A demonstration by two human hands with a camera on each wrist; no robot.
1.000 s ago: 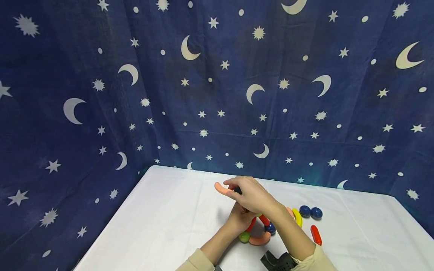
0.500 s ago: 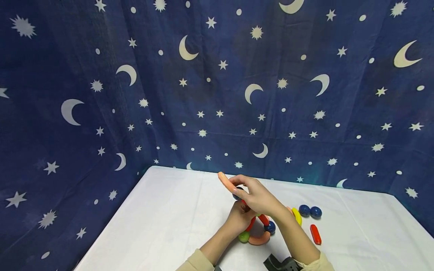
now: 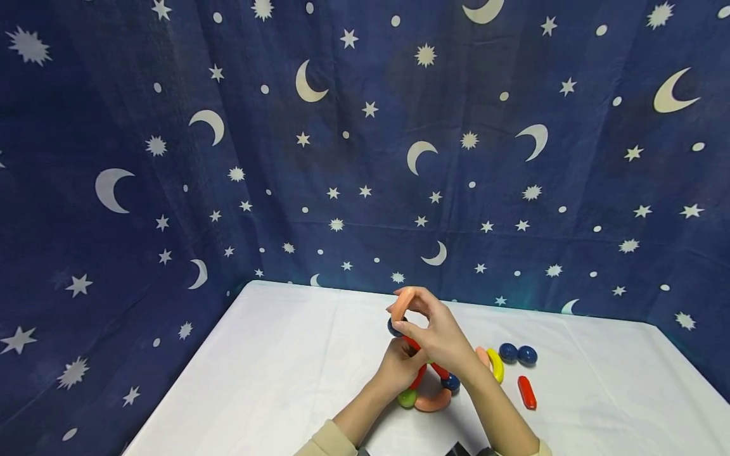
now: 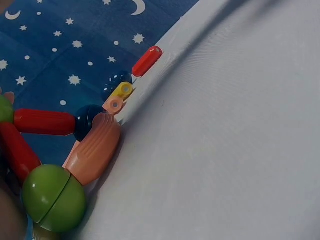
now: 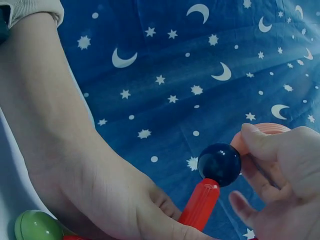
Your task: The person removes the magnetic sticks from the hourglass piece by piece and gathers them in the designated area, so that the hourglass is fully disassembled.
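My right hand [image 3: 436,329] pinches a peach curved rod [image 3: 402,305] between thumb and fingers. The rod's lower end meets a dark blue ball [image 5: 219,164], which sits atop a red rod [image 5: 200,204]. Round the lower part of that red rod, my left hand [image 3: 399,367] grips the toy frame, partly hiding it. Below, in the left wrist view, the frame has a large green ball [image 4: 54,198], a peach curved rod [image 4: 95,150] on the table, a blue ball [image 4: 85,121] and red rods [image 4: 45,122] leading up to another green ball at the left edge.
Right of the hands lie a yellow curved rod [image 3: 495,366], a peach rod [image 3: 482,356], two blue balls [image 3: 509,353] and a loose red rod [image 3: 527,392]. White cloth covers the table [image 3: 296,354]; a starry blue curtain [image 3: 365,158] hangs behind.
The peach curved rod in my right hand has swung from jutting leftward to standing up above the blue ball. My left hand keeps its place on the frame.
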